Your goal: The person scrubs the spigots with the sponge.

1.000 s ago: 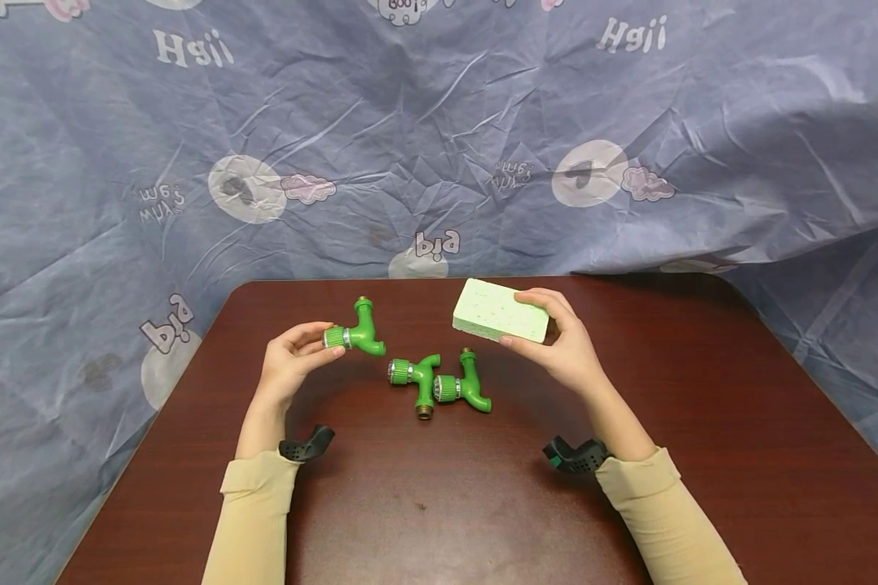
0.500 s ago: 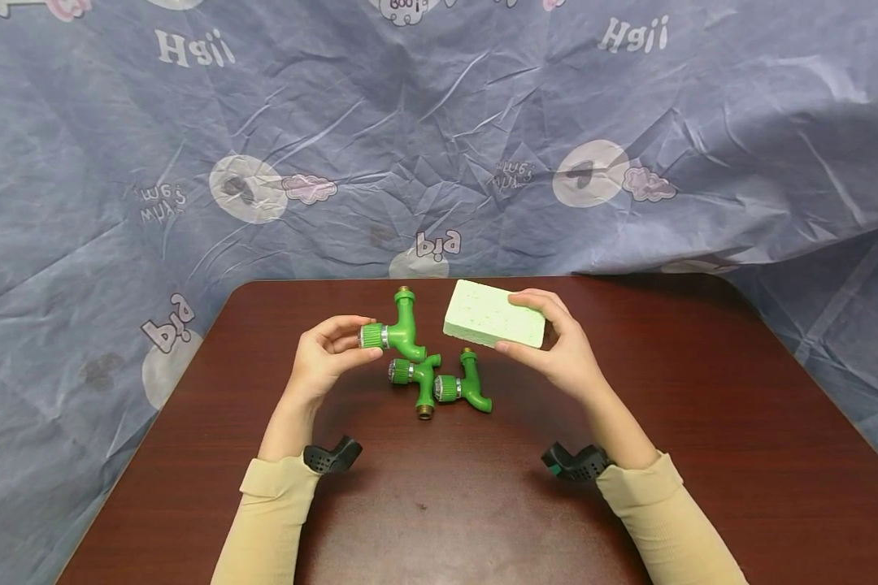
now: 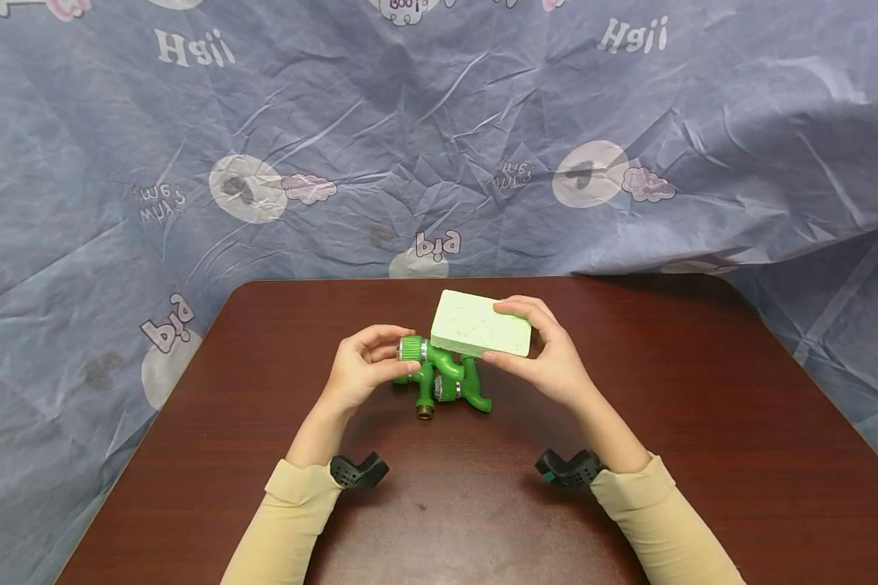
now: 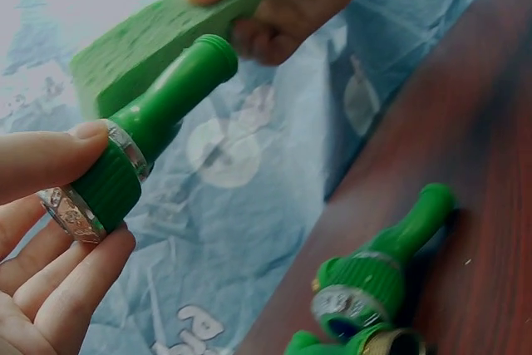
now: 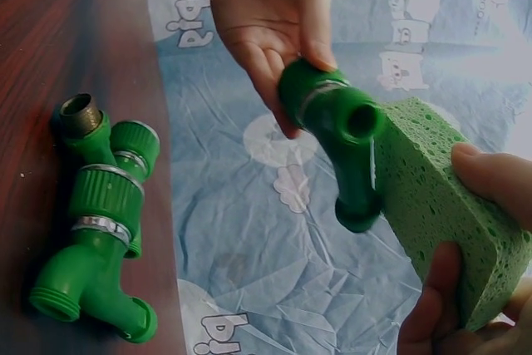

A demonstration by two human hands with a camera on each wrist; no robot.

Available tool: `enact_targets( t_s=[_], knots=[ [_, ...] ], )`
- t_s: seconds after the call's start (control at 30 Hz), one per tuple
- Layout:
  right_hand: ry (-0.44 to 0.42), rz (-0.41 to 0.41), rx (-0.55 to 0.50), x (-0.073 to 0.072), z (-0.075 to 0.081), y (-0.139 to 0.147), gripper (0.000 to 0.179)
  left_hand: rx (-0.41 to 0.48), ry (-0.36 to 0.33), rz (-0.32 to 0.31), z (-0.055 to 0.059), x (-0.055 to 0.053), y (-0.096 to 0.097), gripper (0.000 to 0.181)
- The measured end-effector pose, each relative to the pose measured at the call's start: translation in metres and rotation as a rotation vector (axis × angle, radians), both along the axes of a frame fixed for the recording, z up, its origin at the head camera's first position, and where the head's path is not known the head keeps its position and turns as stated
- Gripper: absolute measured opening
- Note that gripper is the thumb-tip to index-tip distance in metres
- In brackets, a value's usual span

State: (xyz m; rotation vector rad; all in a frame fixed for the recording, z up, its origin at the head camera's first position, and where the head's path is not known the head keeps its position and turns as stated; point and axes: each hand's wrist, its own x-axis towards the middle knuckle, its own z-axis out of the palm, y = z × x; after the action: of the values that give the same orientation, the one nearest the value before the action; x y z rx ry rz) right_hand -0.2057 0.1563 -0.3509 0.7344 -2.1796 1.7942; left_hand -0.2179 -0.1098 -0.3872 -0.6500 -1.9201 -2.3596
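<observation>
My left hand (image 3: pixel 364 366) pinches a green tap (image 4: pixel 170 93) by its ribbed knob, thumb on one side and fingers on the other. A pale green sponge block (image 3: pixel 479 325) is gripped by its right end in my right hand (image 3: pixel 549 349). In the head view the sponge overlaps the tap's upper part; the right wrist view has the tap's body right beside the sponge's broad face. Two more green taps lie on the table below: one tap (image 3: pixel 425 394) with its brass thread towards me, the other tap (image 3: pixel 474 386) just right of it, partly hidden.
The dark red-brown table (image 3: pixel 439 504) fills the lower part of the head view. A wrinkled blue-grey printed cloth (image 3: pixel 439 162) hangs behind its far edge. Both wrists wear black camera mounts.
My left hand has carried the tap rightwards until it meets the sponge in the head view. My right hand has brought the sponge slightly left and down. The two lying taps have not moved.
</observation>
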Motion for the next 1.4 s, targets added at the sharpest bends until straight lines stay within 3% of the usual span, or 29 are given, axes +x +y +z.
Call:
enact_targets(
  t_s=[0.2, 0.43, 0.7, 0.9, 1.17, 1.4],
  knots=[
    [0.034, 0.022, 0.049, 0.013, 0.013, -0.01, 0.055, -0.006, -0.021, 0.022, -0.004, 0.002, 0.012, 0.046],
    [0.094, 0.09, 0.136, 0.013, 0.018, -0.003, 0.055, 0.051, -0.034, 0.062, -0.003, 0.002, 0.01, 0.046],
    [0.095, 0.087, 0.117, 0.014, 0.014, -0.008, 0.055, 0.057, -0.024, 0.002, -0.003, 0.004, 0.013, 0.046],
    [0.105, 0.102, 0.105, 0.016, 0.01, -0.016, 0.056, 0.078, -0.032, -0.009, -0.005, 0.007, 0.02, 0.041],
    [0.073, -0.029, 0.043, 0.015, 0.011, -0.014, 0.056, 0.022, -0.037, 0.042, -0.004, 0.008, 0.025, 0.047],
    [0.088, -0.186, 0.022, 0.012, 0.015, -0.009, 0.056, -0.003, -0.003, 0.029, -0.001, 0.011, 0.024, 0.045]
  ],
)
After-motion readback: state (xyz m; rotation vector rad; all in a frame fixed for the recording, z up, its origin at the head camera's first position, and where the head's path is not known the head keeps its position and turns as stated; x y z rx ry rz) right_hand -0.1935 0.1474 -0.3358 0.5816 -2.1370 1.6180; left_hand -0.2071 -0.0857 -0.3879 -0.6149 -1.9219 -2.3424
